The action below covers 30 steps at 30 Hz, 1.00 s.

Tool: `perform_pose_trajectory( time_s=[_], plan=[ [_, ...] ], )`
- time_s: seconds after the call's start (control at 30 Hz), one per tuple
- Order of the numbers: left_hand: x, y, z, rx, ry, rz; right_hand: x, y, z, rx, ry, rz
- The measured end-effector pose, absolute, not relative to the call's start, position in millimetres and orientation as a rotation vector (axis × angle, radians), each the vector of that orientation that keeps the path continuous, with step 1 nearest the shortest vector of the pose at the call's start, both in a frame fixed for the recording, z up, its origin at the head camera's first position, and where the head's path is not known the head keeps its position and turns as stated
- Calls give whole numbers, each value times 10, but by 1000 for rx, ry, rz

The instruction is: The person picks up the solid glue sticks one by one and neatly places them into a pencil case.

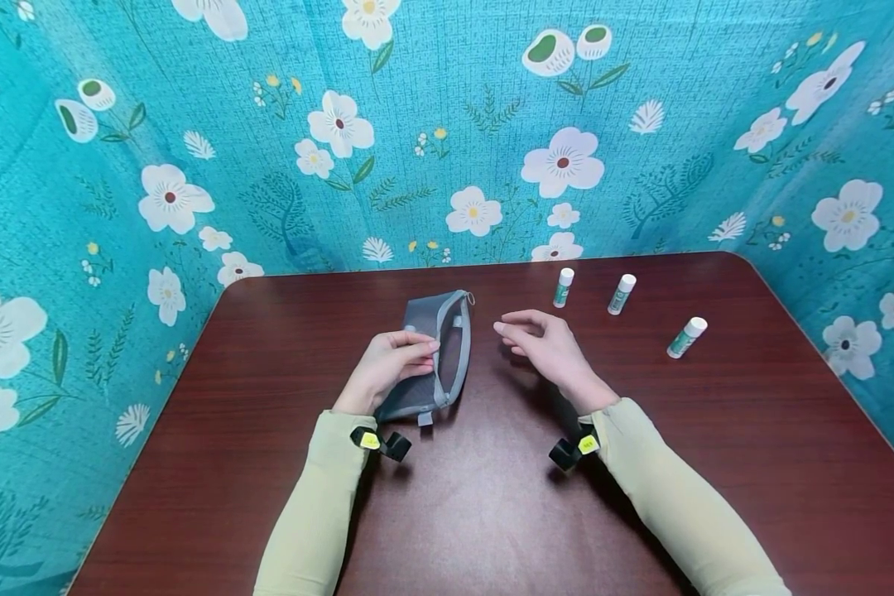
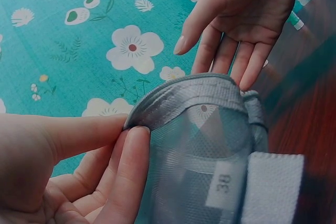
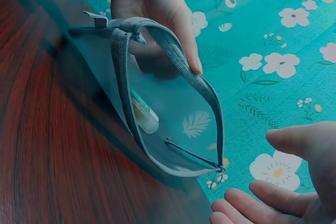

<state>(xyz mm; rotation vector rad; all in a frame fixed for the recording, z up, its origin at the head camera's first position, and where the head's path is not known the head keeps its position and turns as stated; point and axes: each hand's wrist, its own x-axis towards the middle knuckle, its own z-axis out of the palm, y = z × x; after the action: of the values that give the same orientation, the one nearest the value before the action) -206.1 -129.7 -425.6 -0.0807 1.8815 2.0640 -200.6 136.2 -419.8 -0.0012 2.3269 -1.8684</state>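
Note:
A grey mesh zip pouch (image 1: 420,389) lies on the table with its zipped mouth spread open to the right. My left hand (image 1: 387,364) pinches the near edge of that mouth between thumb and fingers, also plain in the left wrist view. Through the mouth, the right wrist view shows a white and green glue stick (image 3: 144,114) inside. My right hand (image 1: 547,348) is just right of the pouch, apart from it, fingers loosely bent and nothing in them. A white tag marked 38 (image 2: 220,184) shows through the mesh.
Three white-capped glue sticks stand towards the table's back right: one glue stick (image 1: 563,288) near the back edge, another glue stick (image 1: 622,295) beside it, and a third glue stick (image 1: 687,338) farther right. A turquoise flowered cloth (image 1: 417,165) hangs behind the dark wooden table (image 1: 268,463).

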Motion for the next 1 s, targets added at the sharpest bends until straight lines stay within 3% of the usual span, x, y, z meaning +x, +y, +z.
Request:
perform_pose_trajectory(
  time_s=[1.0],
  plan=[
    [-2062, -1312, -4254, -64, 1900, 2060, -1946, 1888, -4148, 80, 2440, -1935]
  ],
)
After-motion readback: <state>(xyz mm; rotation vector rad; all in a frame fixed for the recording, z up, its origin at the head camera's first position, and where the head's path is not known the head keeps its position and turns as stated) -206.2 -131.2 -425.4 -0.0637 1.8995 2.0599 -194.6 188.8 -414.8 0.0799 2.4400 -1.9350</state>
